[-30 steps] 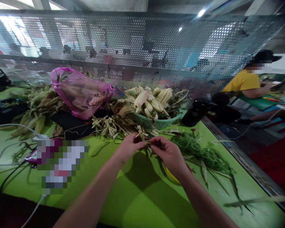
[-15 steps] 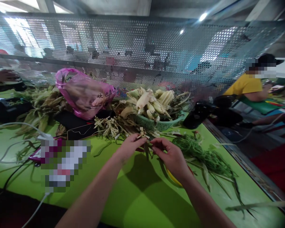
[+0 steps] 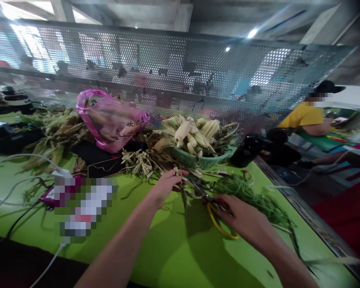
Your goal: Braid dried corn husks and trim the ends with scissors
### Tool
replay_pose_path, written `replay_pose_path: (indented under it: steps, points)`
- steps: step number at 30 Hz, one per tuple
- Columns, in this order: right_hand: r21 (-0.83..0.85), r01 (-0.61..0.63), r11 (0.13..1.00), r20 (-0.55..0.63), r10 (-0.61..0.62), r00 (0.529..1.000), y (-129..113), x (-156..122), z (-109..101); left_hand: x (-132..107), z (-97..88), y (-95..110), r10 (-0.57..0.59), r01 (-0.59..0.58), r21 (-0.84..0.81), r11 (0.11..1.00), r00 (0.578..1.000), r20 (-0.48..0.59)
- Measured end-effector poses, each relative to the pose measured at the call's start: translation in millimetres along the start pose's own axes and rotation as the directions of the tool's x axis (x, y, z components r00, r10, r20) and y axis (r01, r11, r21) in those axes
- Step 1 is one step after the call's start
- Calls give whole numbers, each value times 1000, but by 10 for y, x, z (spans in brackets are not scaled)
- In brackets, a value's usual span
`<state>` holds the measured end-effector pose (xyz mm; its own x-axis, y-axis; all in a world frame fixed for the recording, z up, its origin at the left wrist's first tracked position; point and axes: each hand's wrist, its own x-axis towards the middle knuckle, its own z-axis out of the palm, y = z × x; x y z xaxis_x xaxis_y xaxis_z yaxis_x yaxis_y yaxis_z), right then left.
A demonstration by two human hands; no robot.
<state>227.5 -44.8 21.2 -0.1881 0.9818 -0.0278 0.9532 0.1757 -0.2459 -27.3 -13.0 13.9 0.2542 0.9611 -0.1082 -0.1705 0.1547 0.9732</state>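
Note:
My left hand pinches a small pale woven piece of dried leaf strips above the green tabletop, and loose strips hang down from it. Close by on the right, my right hand has its fingers closed about a handle of the scissors. Their dark blades point toward the left hand, and one yellow handle loop shows below the fingers. A pile of green strands lies beyond the right hand.
A green basket of pale corn husks stands ahead, with a heap of small woven pieces beside it. A pink plastic bag, a power strip and cables lie left. A perforated metal screen backs the table. A person in yellow sits right.
My right hand has left the leaf strips, moved right and toward me, and taken hold of the scissors. The left hand still holds the woven piece.

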Motion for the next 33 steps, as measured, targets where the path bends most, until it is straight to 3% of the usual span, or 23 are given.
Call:
replay_pose_path:
  steps: [3,7,10,13,15,19,23,25,27,30,33]
  points:
    - [-24,-3,1000,17,3,1000,46,-86,121,-3,15,2,13,-13,3,1000,999,32]
    - [-1,-112,994,-15,112,994,59,-67,201,30,19,-55,76,-75,-26,997,996,43]
    - [193,-83,978,-72,98,993,110,-33,195,49,19,-94,113,-110,-65,992,993,40]
    - [532,-13,847,-69,59,996,146,-38,149,45,32,-95,130,-129,-39,991,991,20]
    - [680,-44,732,-19,77,997,131,-63,111,36,44,-83,147,-147,-4,989,989,3]
    - [796,-159,584,128,95,987,30,-118,54,32,51,-71,132,-131,55,990,991,-2]
    - [876,-137,463,168,-28,985,-104,-157,-24,44,51,-85,136,-136,91,986,991,10]
    - [880,-96,466,163,-104,981,-164,-168,-68,52,59,-94,137,-137,89,986,991,12]
    - [849,-52,526,151,-147,978,-206,-168,-90,60,69,-106,139,-140,88,986,990,14]
    - [769,-4,640,119,-136,983,-240,-147,-66,74,76,-129,147,-149,99,984,989,26]
    - [726,15,687,110,-138,984,-265,-127,-21,88,73,-157,155,-157,82,984,988,24]
